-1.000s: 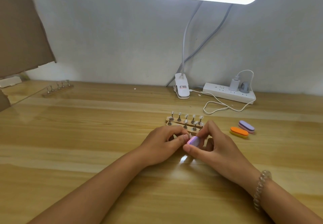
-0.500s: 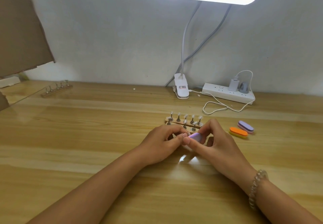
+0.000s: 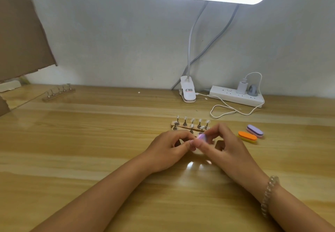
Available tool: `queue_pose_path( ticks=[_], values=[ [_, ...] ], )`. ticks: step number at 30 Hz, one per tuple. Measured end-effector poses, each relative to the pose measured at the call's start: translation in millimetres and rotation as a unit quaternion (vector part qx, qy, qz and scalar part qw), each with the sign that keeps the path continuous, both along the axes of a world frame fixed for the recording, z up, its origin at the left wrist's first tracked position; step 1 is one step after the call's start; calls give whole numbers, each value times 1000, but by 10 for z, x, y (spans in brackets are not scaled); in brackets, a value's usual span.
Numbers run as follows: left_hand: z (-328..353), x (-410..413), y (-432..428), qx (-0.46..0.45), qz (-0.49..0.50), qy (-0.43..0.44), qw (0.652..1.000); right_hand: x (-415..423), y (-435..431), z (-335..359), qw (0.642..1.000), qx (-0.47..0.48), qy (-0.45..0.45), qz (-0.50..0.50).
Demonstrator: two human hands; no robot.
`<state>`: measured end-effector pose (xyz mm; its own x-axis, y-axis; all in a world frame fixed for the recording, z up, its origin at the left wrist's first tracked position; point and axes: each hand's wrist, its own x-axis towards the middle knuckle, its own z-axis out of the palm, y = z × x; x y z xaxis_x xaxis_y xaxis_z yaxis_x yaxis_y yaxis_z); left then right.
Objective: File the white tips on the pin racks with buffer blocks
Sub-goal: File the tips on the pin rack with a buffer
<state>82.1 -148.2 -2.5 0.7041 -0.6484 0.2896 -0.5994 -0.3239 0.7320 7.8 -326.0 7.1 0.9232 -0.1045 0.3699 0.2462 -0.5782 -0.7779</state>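
Pinching a purple block (image 3: pixel 201 137) in its fingertips, the right hand (image 3: pixel 226 150) is holding it just in front of the racks (image 3: pixel 181 125). The left hand (image 3: pixel 166 148) is curling alongside; I cannot tell what it is gripping.

Left hand (image 3: pixel 166 150) curled, fingertips meeting right hand (image 3: pixel 226 148), which pinches the buffer block (image 3: pixel 201 137).
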Motion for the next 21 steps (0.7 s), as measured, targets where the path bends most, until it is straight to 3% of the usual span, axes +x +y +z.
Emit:
queue_pose_path(
  ticks=[3,8,21],
  values=[
    [-6,3,-3,10,13,-9,1000,-18,35,-27,997,-75,0,3],
    [-2,-20,0,10,19,-4,1000,20,-3,-8,1000,-25,3,-17],
    [-11,-25,-5,18,35,-11,999,1,-2,-27,997,-71,-3,-2]
  ],
)
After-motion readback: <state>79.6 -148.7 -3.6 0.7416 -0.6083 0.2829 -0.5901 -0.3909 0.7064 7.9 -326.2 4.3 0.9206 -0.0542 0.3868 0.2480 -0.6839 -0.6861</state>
